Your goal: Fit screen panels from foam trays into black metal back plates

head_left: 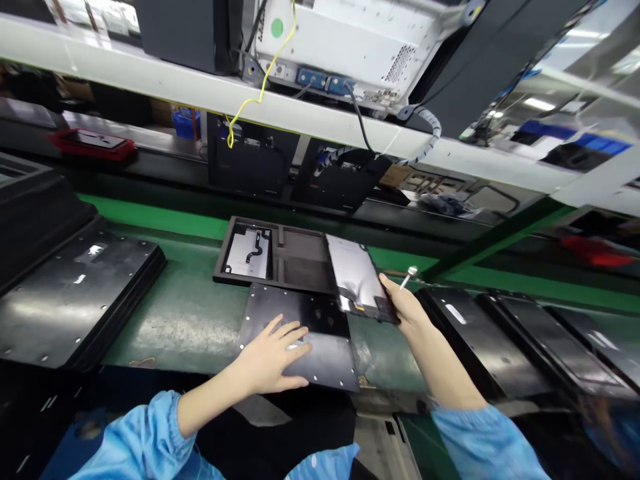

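My left hand [273,357] lies flat with fingers spread on a black metal fixture plate [325,333] at the near edge of the green belt. My right hand [407,308] grips the near right corner of a dark glossy panel [357,275], tilted over the plate and the tray behind it. A thin silvery tool [407,275] sticks up from the same hand. Behind the plate lies a black compartment tray [295,257]; its left pocket holds a silver part with a flex cable [249,253].
A green conveyor belt [185,313] runs left to right. Black plates [70,293] lie at the left and several more [500,340] at the right. A white shelf rail [280,113] with a white chassis and cables hangs overhead. A red tray [95,143] sits far left.
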Available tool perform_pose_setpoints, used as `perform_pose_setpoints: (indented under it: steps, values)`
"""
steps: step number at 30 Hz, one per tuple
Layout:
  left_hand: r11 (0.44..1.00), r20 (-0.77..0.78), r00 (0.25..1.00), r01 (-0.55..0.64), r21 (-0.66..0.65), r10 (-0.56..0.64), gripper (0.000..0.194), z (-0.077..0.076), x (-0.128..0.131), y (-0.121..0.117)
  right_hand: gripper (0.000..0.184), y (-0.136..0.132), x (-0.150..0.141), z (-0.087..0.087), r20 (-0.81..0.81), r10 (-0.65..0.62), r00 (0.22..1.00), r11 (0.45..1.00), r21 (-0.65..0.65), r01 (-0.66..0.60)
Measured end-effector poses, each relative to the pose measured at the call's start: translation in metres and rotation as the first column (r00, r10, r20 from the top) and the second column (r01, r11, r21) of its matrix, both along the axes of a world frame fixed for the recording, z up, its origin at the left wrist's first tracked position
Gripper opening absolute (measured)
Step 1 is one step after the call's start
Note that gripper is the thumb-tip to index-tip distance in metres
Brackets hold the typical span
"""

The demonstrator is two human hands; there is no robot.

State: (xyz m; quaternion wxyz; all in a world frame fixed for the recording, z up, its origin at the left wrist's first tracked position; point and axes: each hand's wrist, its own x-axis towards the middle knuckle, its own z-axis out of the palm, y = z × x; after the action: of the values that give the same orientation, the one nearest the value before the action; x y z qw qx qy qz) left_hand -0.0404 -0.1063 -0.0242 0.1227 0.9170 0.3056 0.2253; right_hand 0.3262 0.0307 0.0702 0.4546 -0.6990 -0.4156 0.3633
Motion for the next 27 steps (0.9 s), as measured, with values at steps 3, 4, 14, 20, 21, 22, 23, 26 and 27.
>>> perform_pose_setpoints:
  steps: [3,4,14,20,21,22,23,26,27]
  values:
    - [1.0,0.042,0.999,-0.002,-0.012,0.002,0.074,-0.004,0.001,0.001,0.038,0.057,-0.015,-0.002,0.086,-0.05,0.995,0.998,-0.021,0.052]
    - [1.0,0.054,0.999,-0.002,-0.014,0.003,0.074,-0.005,0.001,0.002,0.036,0.072,-0.018,0.0,0.131,-0.061,0.99,0.998,-0.006,0.063]
    - [1.0,0.046,0.999,-0.015,-0.004,0.015,0.075,-0.001,0.001,0.001,0.037,0.113,-0.064,0.047,0.355,0.199,0.913,0.956,0.135,-0.261]
    - [1.0,0.012,1.0,-0.027,-0.008,0.027,0.073,0.002,0.0,0.0,0.049,0.047,-0.102,0.044,0.435,0.431,0.791,0.85,0.098,-0.517]
    - [1.0,0.012,1.0,-0.024,-0.008,0.024,0.073,0.003,0.0,0.0,0.049,0.034,-0.104,0.042,0.448,0.459,0.768,0.84,0.062,-0.538]
    - [1.0,0.017,1.0,-0.019,-0.009,0.019,0.073,0.004,0.001,0.0,0.049,0.02,-0.104,0.04,0.462,0.482,0.745,0.831,0.028,-0.555]
    - [1.0,0.026,1.0,-0.014,-0.011,0.014,0.073,0.004,0.001,0.0,0.049,0.006,-0.103,0.036,0.478,0.495,0.725,0.826,-0.001,-0.563]
    - [1.0,0.127,0.992,-0.018,-0.022,0.021,0.063,0.007,0.001,-0.003,0.05,-0.034,-0.09,0.021,0.516,0.467,0.718,0.849,-0.037,-0.527]
    - [0.999,0.183,0.983,-0.032,-0.024,0.036,0.056,0.009,-0.002,-0.004,0.052,-0.047,-0.083,0.014,0.513,0.441,0.736,0.867,-0.032,-0.497]
